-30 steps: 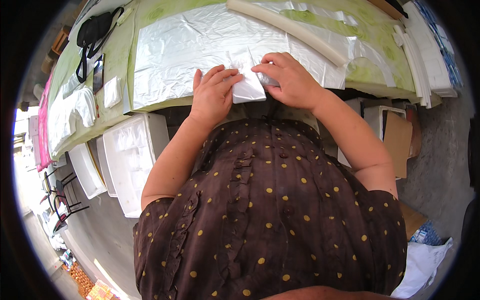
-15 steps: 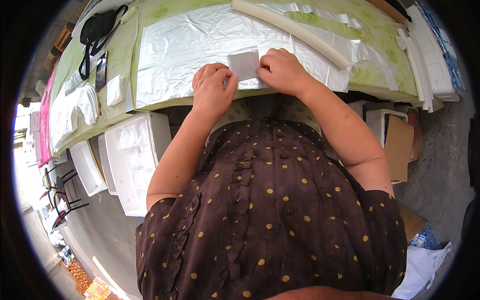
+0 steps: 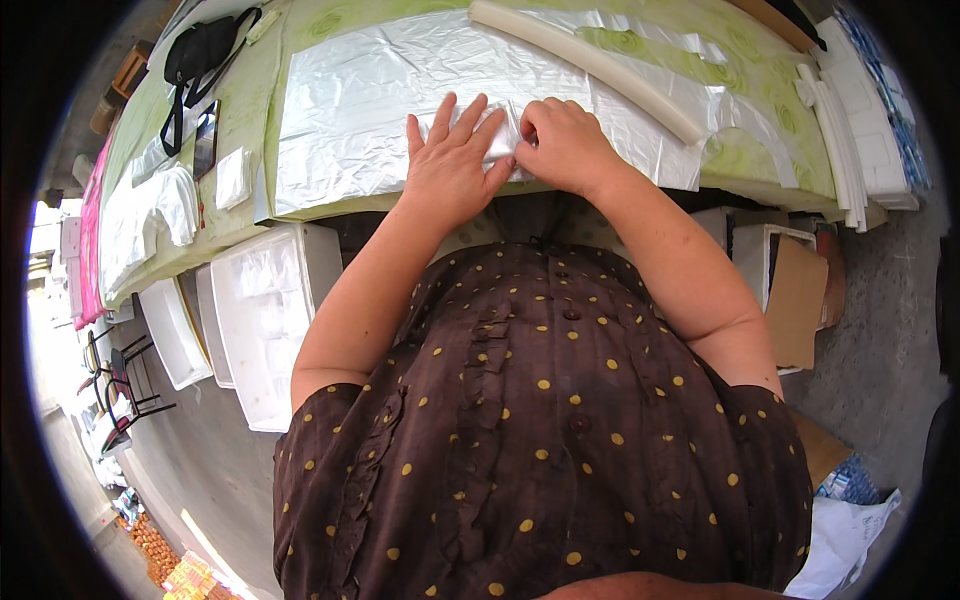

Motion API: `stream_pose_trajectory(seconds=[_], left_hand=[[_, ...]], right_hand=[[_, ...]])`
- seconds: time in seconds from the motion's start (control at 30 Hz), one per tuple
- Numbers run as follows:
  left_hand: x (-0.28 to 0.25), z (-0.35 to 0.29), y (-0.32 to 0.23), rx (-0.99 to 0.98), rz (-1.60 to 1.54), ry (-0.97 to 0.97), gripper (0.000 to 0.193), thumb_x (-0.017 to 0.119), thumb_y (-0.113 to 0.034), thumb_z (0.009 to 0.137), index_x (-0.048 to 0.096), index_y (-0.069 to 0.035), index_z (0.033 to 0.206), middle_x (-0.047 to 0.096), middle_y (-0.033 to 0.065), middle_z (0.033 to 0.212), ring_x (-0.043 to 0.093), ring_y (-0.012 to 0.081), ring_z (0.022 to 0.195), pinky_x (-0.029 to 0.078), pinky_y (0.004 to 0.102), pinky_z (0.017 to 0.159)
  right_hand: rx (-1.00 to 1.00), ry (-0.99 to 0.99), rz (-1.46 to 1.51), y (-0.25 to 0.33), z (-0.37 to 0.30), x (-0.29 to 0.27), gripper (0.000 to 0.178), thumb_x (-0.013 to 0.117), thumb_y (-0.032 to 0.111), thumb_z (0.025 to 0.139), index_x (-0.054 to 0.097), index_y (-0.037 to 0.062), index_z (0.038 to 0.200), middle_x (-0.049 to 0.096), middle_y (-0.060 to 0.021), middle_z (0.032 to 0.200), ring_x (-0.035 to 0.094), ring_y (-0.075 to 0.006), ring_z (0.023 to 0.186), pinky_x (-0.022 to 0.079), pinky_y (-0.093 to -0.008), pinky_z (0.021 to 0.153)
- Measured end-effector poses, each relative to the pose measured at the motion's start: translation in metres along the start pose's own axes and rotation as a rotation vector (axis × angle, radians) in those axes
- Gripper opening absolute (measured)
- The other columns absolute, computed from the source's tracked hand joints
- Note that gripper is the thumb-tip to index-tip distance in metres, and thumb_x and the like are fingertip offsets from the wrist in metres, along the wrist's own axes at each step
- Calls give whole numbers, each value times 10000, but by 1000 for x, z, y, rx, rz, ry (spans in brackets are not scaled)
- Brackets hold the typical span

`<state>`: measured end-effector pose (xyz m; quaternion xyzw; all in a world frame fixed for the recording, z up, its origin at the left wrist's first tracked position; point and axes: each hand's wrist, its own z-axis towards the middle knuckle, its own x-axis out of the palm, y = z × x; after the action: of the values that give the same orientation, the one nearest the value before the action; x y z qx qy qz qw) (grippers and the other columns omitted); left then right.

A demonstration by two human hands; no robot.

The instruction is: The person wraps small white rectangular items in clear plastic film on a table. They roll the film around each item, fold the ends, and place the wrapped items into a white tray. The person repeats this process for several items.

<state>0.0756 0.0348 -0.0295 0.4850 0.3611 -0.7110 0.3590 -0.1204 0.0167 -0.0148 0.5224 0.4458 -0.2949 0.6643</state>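
Observation:
My left hand (image 3: 450,168) lies flat with its fingers spread over a small folded square of thin, clear plastic film (image 3: 505,138). Most of that square is hidden under the palm and fingers. At its right edge my right hand (image 3: 566,146) is closed, thumb and forefinger pinched together on the film. Both hands are at the near edge of a wide, wrinkled, shiny plastic sheet (image 3: 350,120), spread over a green patterned tablecloth (image 3: 745,40). A long cream tube (image 3: 590,72) lies slantwise across the sheet, beyond my right hand.
On the table's left are a black bag (image 3: 198,50), a phone (image 3: 206,138), a small white folded stack (image 3: 233,178) and white plastic bags (image 3: 160,215). White rods (image 3: 835,150) lie at the right end. White foam boxes (image 3: 265,325) and a cardboard box (image 3: 798,305) stand below.
My left hand has gone from pinching the folded film's left side to lying flat on it, fingers spread. The film, raised before, is now pressed down. My right hand stays at its right edge.

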Motion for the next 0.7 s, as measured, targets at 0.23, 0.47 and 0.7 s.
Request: stream_pose_trajectory(seconds=[0.23, 0.47, 0.7], left_hand=[[-6, 7, 0, 7, 5, -3, 605, 614, -407, 919, 492, -200, 1474, 405, 69, 1583, 336, 373, 1462, 202, 659, 1172], [13, -75, -16, -450, -1192, -30, 479, 642, -281, 985, 493, -77, 1392, 582, 79, 1316, 553, 241, 1199, 449, 438, 1024], [23, -62, -20, -1011, -2134, 235, 374, 573, -312, 1039, 513, -72, 1319, 617, 79, 1223, 605, 213, 1059, 491, 375, 939]], right_hand=[[-3, 34, -48, 5, 6, -1, 597, 617, 292, 812, 571, 149, 1390, 656, -129, 1233, 591, -333, 1193, 459, -440, 1014], [40, 133, -60, 14, 12, -9, 618, 606, 269, 804, 557, 137, 1406, 636, -164, 1236, 573, -358, 1189, 471, -431, 1018], [-135, 154, 69, 19, -33, -15, 542, 635, 252, 806, 621, 110, 1328, 634, -172, 1148, 588, -356, 1131, 483, -421, 982]])
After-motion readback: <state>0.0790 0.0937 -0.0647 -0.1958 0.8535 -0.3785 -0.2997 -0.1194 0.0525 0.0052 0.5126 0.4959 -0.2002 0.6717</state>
